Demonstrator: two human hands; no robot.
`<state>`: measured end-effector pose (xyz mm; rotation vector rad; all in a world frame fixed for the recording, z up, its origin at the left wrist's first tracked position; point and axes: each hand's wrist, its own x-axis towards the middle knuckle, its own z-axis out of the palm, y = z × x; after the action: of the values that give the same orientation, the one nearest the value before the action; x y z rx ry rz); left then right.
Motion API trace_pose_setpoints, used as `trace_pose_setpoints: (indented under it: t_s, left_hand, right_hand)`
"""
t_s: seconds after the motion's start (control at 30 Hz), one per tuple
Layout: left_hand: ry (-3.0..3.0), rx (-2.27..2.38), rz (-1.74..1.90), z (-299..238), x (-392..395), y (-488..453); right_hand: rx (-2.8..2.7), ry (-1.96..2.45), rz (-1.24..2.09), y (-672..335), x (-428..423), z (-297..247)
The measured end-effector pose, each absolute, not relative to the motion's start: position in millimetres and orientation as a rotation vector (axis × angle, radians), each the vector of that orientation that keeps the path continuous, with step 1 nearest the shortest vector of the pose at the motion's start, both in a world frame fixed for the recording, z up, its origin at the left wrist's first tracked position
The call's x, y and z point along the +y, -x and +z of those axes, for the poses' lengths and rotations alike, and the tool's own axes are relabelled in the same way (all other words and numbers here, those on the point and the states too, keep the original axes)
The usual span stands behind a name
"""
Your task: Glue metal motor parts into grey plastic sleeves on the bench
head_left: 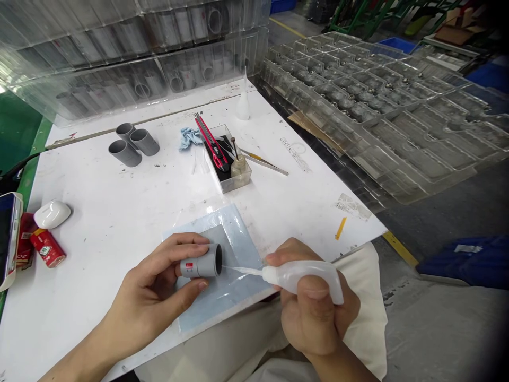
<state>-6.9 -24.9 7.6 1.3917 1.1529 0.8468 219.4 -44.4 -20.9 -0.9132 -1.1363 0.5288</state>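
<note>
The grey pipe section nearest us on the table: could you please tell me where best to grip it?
Grip the pipe's barrel from above and the near side: it lies on its side, leaving the top free, while the other grey pipes sit close behind it.

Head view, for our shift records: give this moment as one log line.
left hand: holds grey pipe | right hand: holds squeeze bottle | nozzle: at pipe's mouth
</note>
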Motion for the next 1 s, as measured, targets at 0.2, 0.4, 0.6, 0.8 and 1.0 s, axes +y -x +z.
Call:
trace_pose_setpoints:
  t_s: [0.2, 0.4, 0.6, 0.8, 1.0]
  left_hand:
    - [-1.243, 1.208, 0.892, 11.5, -29.2, 3.3]
    - [-1.168, 1.322, 0.757, 17.3, -31.2, -0.1]
    - [-1.124, 1.347, 0.727, 18.2, -31.8, -0.2]
    - [-1.139, 1.334, 0.716, 16.6, -32.1, 0.9]
    - [-1.149, 1.318, 0.712, 16.9, -31.6, 1.0]
  right_hand:
    - [-1.143, 0.921, 0.467, -221.9, -44.3, -23.4]
    - [-1.270, 0.916, 0.357, -222.3, -43.2, -24.7]
    - [-1.297, 0.887, 0.280, -214.0, -36.6, -20.8]
    - [-1.303, 0.864, 0.309, -213.6, -34.9, -23.5]
    - [-1.295, 0.875, 0.298, -211.3, -33.8, -23.7]
